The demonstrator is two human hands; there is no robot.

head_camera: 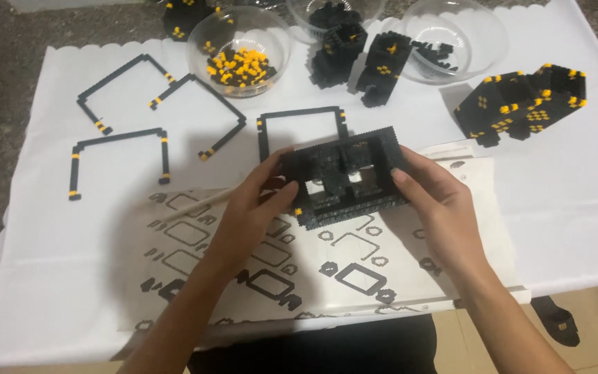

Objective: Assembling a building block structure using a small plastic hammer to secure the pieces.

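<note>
We hold a black brick frame assembly (346, 179) between both hands above the instruction sheet (354, 273), which lies on the white cloth (57, 263) covering the bench. Our left hand (261, 201) clamps the near left edge of the assembly with thumb and fingers; our right hand (429, 197) clamps its right edge, fingertips (397, 173) pressed against the side wall. The assembly sits tilted toward us, its open centre visible.

To do this step well, we judge that the grip should stay on the outer walls, so that pressure does not pop the small bricks loose, and that the piece should remain low over the sheet so any fallen brick lands in sight.

A thin wooden stick (192, 206) lies just beside the left hand. Three open black frames with yellow tips (119, 149) lie well apart to the left, and a fourth (302, 121) sits just behind the assembly. A clear bowl of yellow and black bricks (240, 52) stands beyond, and a finished black and yellow block (520, 104) rests at the right.
</note>
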